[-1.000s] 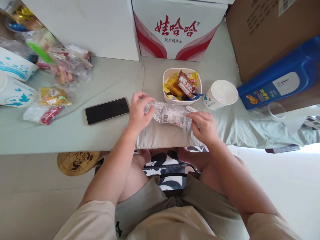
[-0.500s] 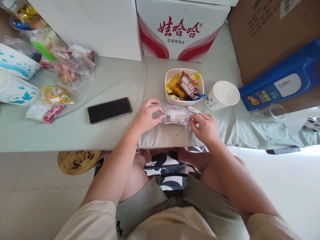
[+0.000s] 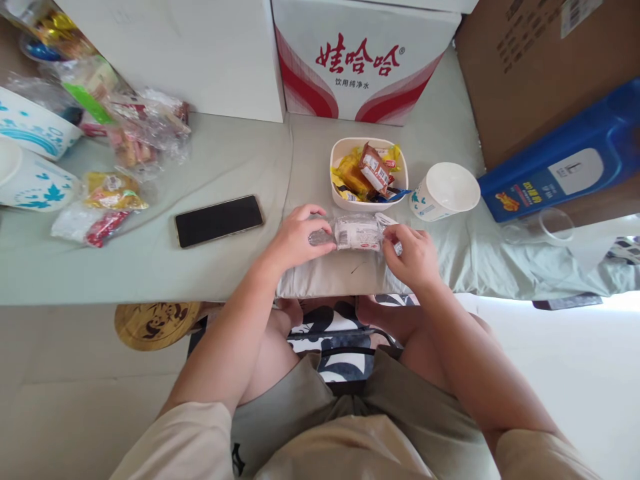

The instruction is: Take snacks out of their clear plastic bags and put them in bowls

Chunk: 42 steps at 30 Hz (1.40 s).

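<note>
A clear plastic packet (image 3: 359, 235) with white printing and a barcode lies on the cloth-covered table, in front of a bowl. My right hand (image 3: 413, 255) pinches its right end between thumb and fingers. At the packet's left end is my left hand (image 3: 300, 239), thumb and fingers curved and apart, the thumb tip close to the packet's edge. Crumpled clear plastic (image 3: 321, 237) shows in the gap between them. A small white piece (image 3: 384, 220) sticks out above my right fingertips. What the packet contains is hard to make out.
The white bowl (image 3: 369, 204) holds several wrapped snacks. Right of it stand a paper cup (image 3: 445, 192), a blue bottle (image 3: 560, 160) and a clear plastic cup (image 3: 555, 225). A phone (image 3: 219, 221) lies left. Cartons (image 3: 367, 93) line the back; wrapped snacks (image 3: 114, 190) lie far left.
The packet has shifted slightly right along with my right hand. My left hand has also moved a little right, its thumb and fingers spread wider.
</note>
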{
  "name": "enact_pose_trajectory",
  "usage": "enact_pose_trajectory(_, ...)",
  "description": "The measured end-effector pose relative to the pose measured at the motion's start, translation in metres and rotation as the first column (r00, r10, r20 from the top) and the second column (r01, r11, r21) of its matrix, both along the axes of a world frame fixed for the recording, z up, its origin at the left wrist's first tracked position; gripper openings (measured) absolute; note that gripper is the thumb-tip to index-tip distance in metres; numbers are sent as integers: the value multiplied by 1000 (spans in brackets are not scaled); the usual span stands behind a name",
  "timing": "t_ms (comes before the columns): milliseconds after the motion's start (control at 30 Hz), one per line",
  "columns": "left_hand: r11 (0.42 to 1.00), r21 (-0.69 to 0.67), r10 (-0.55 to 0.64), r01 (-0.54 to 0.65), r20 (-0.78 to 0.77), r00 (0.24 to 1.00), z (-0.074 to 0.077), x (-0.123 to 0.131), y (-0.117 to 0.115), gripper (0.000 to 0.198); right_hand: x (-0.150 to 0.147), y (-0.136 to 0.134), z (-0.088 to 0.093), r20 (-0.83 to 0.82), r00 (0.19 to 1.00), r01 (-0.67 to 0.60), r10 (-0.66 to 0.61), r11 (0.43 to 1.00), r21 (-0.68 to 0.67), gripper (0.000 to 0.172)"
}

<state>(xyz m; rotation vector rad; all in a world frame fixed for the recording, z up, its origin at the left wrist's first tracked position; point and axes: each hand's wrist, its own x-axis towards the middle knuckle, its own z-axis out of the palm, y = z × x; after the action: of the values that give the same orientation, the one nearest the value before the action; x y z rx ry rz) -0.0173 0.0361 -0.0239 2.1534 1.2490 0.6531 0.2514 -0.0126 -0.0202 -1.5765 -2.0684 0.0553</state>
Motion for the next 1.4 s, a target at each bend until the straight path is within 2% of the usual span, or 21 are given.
enact_pose_trajectory(100, 1000, -9, -11, 11, 0, 1000, 1, 1, 0, 19, 0, -1, 1, -4, 1000, -2, 2, 999, -33, 12)
enact_pose_trajectory(233, 1000, -14, 15, -15, -3, 1000, 1, 2, 0, 4, 0, -1, 3, -7, 1000, -2, 2, 998, -55, 12)
enact_pose_trajectory(600, 999, -21, 36, -36, 7, 999, 1, 2, 1, 6, 0, -1, 2, -32, 999, -20, 17, 996, -92, 13)
enact_pose_trajectory(1067, 998, -60, 21, -25, -61, 998, 0, 2, 0, 10, -1, -2, 2, -44, 998, -42, 37, 989, -139, 13)
enact_pose_trajectory(1400, 998, -59, 30, -35, -74, 997, 0, 4, 1, 5, -3, -1, 6, -63, 995, -92, 82, 981, -174, 11)
